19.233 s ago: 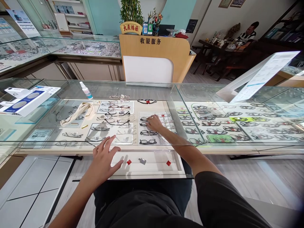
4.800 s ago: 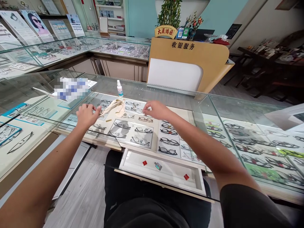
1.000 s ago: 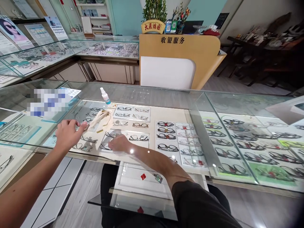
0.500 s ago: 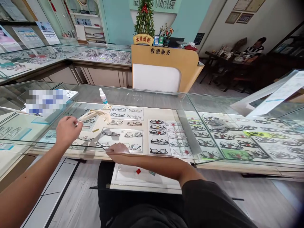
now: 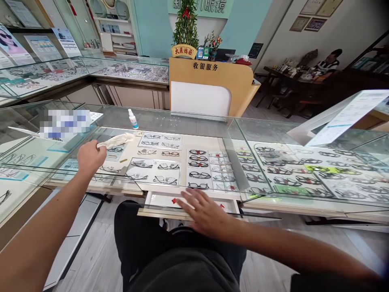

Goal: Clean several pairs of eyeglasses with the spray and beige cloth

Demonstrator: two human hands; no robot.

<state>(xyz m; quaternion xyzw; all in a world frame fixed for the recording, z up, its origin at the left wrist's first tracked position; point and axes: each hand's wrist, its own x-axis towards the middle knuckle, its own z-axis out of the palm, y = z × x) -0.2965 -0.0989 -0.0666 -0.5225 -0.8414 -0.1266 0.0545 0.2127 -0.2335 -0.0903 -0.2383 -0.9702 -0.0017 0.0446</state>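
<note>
Meanwhile the left hand [image 5: 87,157] was closed around one end of a cream cloth [image 5: 117,140], which stretched away above the glass bench [image 5: 170,121], near the spray bottle [image 5: 133,119]. The right hand [image 5: 206,213] lay flat with its fingers [image 5: 190,196] spread and holding nothing, on the front edge of the pulled-out tray [image 5: 158,211], just beside a red tag [image 5: 174,200]. Rows of glasses [image 5: 199,175] lay under the glass.

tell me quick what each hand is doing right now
Left hand: closed, holding the cream cloth.
Right hand: open, fingers spread over the pulled-out tray, holding nothing.
</note>
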